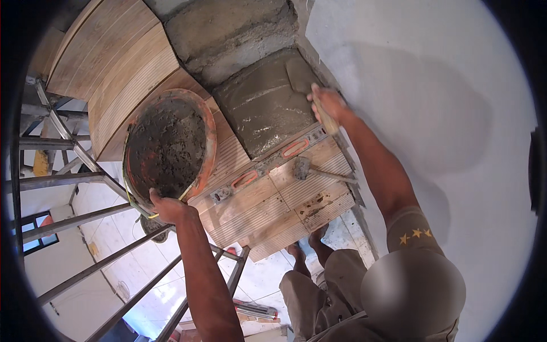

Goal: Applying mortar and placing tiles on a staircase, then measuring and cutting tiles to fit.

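My right hand [330,104] is closed around the wooden handle of a trowel [300,75]. The trowel's blade lies against the wet grey mortar [259,111] spread over a stair tread, close to the white wall. At the left, a round orange-rimmed tub [212,139] with dark mortar in it rests tilted on wood-look tiles. My left hand [171,206] grips the tub's near rim; some of its fingers are hidden. A spirit level [266,166] lies along the mortar's near edge. Just in front of it is a mallet [302,169] with a thin handle.
Wood-look stair tiles [122,62] climb at the upper left, and a mortar-smeared tiled step [273,205] lies nearer. A metal railing frame [85,222] runs along the left. The white wall [433,102] bounds the right side. Bare concrete [228,34] shows beyond the mortar.
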### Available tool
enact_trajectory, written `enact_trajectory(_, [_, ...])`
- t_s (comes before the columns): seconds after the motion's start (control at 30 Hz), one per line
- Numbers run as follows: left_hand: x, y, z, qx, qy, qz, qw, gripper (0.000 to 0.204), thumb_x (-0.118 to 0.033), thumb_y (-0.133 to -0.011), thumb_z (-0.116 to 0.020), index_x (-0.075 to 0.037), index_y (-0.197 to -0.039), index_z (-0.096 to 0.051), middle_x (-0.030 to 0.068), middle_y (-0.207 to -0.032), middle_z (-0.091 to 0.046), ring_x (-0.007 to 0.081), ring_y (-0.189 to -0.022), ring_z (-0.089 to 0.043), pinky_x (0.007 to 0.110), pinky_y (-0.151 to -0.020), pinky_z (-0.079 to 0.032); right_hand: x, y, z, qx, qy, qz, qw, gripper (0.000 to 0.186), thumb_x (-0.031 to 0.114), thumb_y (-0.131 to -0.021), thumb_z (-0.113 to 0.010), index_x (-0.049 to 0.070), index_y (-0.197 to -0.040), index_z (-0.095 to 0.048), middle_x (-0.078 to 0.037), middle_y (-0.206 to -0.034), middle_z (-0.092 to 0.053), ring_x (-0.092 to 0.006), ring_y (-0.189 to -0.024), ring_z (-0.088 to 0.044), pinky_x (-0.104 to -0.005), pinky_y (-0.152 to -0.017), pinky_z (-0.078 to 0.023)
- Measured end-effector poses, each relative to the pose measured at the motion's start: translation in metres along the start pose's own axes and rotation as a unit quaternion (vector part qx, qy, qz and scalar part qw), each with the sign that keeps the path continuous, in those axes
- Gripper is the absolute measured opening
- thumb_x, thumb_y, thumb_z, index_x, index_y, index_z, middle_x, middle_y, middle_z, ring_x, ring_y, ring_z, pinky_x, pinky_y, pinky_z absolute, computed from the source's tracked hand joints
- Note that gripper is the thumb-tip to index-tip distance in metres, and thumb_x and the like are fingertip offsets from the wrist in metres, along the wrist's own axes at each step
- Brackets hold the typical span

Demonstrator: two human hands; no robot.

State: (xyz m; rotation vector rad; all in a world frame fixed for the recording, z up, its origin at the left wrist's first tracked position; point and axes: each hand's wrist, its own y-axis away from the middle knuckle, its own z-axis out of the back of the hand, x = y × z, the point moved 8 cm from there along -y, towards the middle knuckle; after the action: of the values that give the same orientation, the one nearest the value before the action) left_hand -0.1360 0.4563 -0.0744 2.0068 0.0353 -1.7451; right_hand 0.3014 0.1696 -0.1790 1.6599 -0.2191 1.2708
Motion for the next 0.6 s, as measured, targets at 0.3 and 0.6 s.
enact_trajectory(0.3, [-0.005,-0.003,-0.002,0.023,0.007,-0.008,1.0,0.062,-0.032,-0.092,-0.061,0.005,-0.14,-0.047,0.0159,-0.137,-0.057,0.0323,-0.116,-0.061,0.044,-0.101,-0.05,0.034,-0.045,-0.037,0.073,0.02,-0.054,0.996,0.05,0.053,-0.104,-0.046,0.006,-0.103,-0.061,-0.002,-0.073,-0.056,-0.0162,-0.054,-0.054,-0.0356,-0.048,-0.049])
enact_trajectory(0.6, [-0.003,-0.005,0.007,-0.006,-0.037,0.007,0.999,0.052,-0.039,-0.091,-0.062,-0.006,-0.13,-0.057,0.012,-0.126,-0.061,0.0313,-0.106,-0.063,0.045,-0.081,-0.055,0.032,0.016,-0.157,0.133,0.214,-0.037,0.967,0.051,0.051,-0.101,-0.052,0.001,-0.108,-0.061,-0.009,-0.083,-0.062,-0.022,-0.061,-0.061,-0.0413,-0.059,-0.052])
